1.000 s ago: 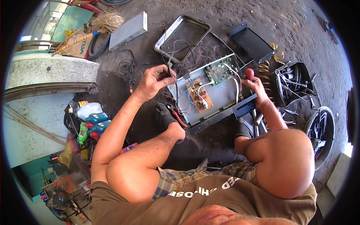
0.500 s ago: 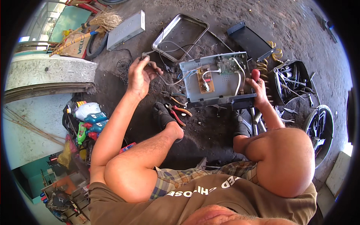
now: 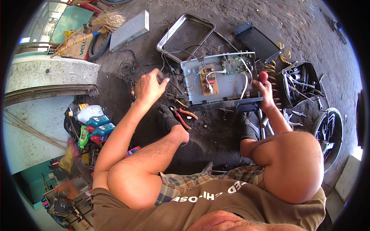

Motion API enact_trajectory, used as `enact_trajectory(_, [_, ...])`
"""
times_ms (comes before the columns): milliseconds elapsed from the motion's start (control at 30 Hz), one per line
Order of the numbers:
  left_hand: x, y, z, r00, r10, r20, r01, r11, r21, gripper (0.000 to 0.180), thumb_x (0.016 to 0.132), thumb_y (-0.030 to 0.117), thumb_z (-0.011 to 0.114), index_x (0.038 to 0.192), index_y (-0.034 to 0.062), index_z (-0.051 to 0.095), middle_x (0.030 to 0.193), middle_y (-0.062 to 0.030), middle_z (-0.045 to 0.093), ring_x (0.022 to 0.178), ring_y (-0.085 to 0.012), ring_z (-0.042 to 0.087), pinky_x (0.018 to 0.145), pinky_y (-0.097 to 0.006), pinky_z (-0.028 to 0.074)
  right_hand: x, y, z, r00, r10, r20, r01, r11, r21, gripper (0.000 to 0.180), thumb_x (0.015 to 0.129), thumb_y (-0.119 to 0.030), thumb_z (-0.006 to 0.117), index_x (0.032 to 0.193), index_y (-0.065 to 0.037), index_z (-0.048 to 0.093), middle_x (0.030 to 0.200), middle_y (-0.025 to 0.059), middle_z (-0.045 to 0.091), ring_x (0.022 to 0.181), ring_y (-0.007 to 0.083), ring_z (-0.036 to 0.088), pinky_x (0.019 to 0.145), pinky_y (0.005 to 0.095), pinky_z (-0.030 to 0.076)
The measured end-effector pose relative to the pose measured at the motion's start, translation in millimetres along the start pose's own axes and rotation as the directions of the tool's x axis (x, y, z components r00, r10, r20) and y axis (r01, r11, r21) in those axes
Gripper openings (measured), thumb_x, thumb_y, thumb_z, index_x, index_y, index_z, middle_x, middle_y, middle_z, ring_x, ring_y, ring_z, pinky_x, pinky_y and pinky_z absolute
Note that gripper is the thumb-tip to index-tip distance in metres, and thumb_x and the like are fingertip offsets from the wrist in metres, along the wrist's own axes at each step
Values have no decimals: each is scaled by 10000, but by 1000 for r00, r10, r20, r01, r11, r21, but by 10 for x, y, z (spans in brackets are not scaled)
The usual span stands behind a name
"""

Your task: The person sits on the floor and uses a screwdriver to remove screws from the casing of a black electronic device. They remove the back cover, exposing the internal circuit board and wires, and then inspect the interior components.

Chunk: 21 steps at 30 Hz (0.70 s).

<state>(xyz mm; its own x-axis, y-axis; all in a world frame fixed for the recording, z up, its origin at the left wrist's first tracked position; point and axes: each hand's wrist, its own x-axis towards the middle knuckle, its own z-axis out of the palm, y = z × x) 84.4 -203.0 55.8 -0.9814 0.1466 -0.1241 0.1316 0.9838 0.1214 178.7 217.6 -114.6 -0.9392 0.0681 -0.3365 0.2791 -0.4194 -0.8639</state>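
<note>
One head-worn fisheye camera looks steeply down, close above the seated person's knees and ground.

Dirt floor (image 3: 216, 142): open chassis (image 3: 221, 82), pliers (image 3: 184, 114)

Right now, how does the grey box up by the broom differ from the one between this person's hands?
The closed grey box keeps its cover on; the opened box shows circuit boards and white wires. The closed one lies untouched, while the right hand grips the opened one's edge and the left hand hovers beside it. Both are flat, grey and rectangular.
</note>
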Motion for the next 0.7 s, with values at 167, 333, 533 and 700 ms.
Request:
enact_trajectory(167, [-57, 274, -1, 776, 549, -312, -626, 731, -272, 155, 864, 56, 828, 992, 40, 742, 953, -87, 704, 847, -274, 713, 779, -392, 573, -22, -28, 55, 1000, 11, -22, -11, 1000, 25, 176, 982, -220, 736, 922, -62, 689, 799, -16, 668, 647, 90, 622, 612, 265, 499])
enact_trajectory(333, [-136, 360, 46, 832, 520, -191, -554, 787, -272, 169, 881, 114, 831, 1018, 67, 745, 979, -76, 671, 892, -297, 709, 799, -429, 573, -6, -34, 60, 999, 1, -34, 0, 1000, 9, 183, 982, -222, 737, 925, -54, 690, 805, -6, 674, 666, 98, 644, 629, 268, 520])
enact_trajectory(533, [-43, 353, 12, 896, 367, -251, -443, 792, -420, 136, 1033, 154, 709, 1046, 28, 660, 799, -114, 652, 721, -242, 699, 657, -396, 535, -17, -32, 69, 1000, 17, -25, -16, 999, 47, 186, 983, -216, 734, 959, -35, 695, 823, 9, 689, 684, 117, 672, 655, 287, 555])
enact_trajectory(700, [40, 424, 104, 980, 114, -160, -197, 552, -811, 170, 1121, 198, 620, 1113, 28, 617, 687, -14, 621, 596, -78, 581, 555, -273, 465, -22, -46, 106, 1000, 6, 16, -6, 999, 37, 178, 981, -200, 735, 1006, -29, 695, 844, 15, 698, 684, 122, 678, 656, 293, 566])
